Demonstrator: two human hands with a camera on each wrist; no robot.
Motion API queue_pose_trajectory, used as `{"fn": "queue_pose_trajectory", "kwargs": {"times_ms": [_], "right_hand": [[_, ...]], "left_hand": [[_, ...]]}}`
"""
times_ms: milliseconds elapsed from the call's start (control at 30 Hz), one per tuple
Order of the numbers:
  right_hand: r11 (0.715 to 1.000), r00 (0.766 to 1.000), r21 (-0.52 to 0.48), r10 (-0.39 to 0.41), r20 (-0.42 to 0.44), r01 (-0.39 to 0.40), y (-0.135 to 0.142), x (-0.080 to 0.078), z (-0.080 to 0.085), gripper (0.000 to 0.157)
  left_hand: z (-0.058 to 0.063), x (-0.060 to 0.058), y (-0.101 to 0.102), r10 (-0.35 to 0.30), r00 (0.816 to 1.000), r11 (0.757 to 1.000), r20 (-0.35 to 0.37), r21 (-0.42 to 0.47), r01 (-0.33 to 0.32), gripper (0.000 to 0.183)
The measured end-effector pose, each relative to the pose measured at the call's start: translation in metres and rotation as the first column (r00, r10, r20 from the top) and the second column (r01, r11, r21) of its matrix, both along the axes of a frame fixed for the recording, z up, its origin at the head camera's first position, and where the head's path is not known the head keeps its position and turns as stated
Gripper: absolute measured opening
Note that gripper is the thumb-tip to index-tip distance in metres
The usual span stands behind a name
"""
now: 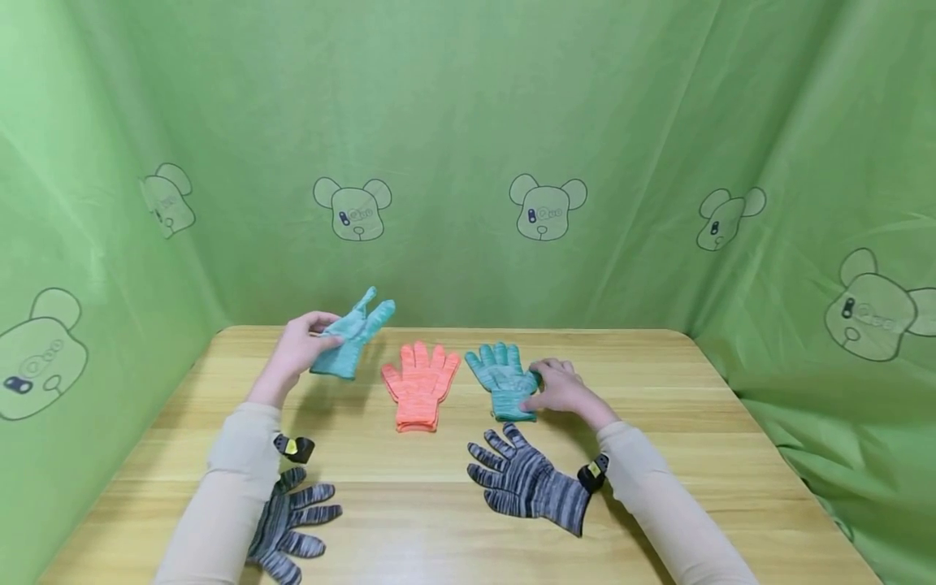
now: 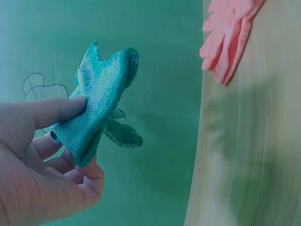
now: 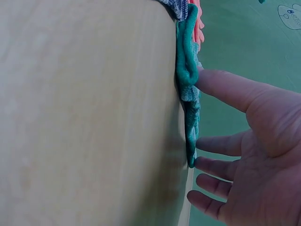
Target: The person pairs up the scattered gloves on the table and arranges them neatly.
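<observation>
My left hand (image 1: 301, 348) pinches a light teal knit glove (image 1: 349, 340) by its cuff, thumb on one side and fingers on the other. That glove hangs above the table, its cuff opening facing the left wrist camera (image 2: 99, 113). At the right, a darker teal glove (image 1: 504, 382) lies flat with its fingers pointing away. My right hand (image 1: 563, 387) rests at this glove's right side, thumb at the cuff and fingertips along the edge, spread and only loosely bent. Between the two hands lies a coral-pink glove pair (image 1: 418, 386), its cuffs stacked.
A grey-and-black striped glove (image 1: 530, 479) lies nearer on the right. Another striped glove (image 1: 292, 520) lies at the front left, partly under my left forearm. Green curtains (image 1: 468, 97) with bear-head prints enclose the wooden table (image 1: 409, 528) at the back and sides.
</observation>
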State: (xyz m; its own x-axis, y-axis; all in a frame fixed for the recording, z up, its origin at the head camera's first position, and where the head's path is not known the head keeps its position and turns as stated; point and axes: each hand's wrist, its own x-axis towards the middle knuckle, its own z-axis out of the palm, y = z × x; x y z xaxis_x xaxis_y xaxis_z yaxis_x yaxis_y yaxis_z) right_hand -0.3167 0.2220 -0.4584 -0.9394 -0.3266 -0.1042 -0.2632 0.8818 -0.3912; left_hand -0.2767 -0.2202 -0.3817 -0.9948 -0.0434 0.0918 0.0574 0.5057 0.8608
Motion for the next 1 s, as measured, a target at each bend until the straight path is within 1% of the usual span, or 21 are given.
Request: {"fn": "queue_pose_trajectory", "kwargs": {"times_ms": [200,467,733,1000], "right_hand": [[1.0,1.0,0.007,-0.003,0.017,0.003,0.0,-0.001,-0.001,0.093],[1.0,1.0,0.004,-0.003,0.014,0.003,0.001,-0.001,-0.002,0.094],[1.0,0.999,-0.003,-0.022,0.024,0.022,0.0,-0.001,-0.004,0.095],[1.0,0.999,0.0,-0.023,0.029,0.023,-0.001,0.0,-0.001,0.095]], "left_hand": [[0.001,-0.002,0.009,-0.005,1.0,1.0,0.015,0.013,0.005,0.044],[-0.002,-0.005,0.023,-0.016,1.0,0.999,-0.003,0.035,0.016,0.041],[-0.004,-0.01,0.036,-0.028,0.999,0.998,-0.018,0.058,0.029,0.04],[0.002,-0.012,0.048,-0.042,0.999,0.992,-0.033,0.119,0.046,0.04]]}}
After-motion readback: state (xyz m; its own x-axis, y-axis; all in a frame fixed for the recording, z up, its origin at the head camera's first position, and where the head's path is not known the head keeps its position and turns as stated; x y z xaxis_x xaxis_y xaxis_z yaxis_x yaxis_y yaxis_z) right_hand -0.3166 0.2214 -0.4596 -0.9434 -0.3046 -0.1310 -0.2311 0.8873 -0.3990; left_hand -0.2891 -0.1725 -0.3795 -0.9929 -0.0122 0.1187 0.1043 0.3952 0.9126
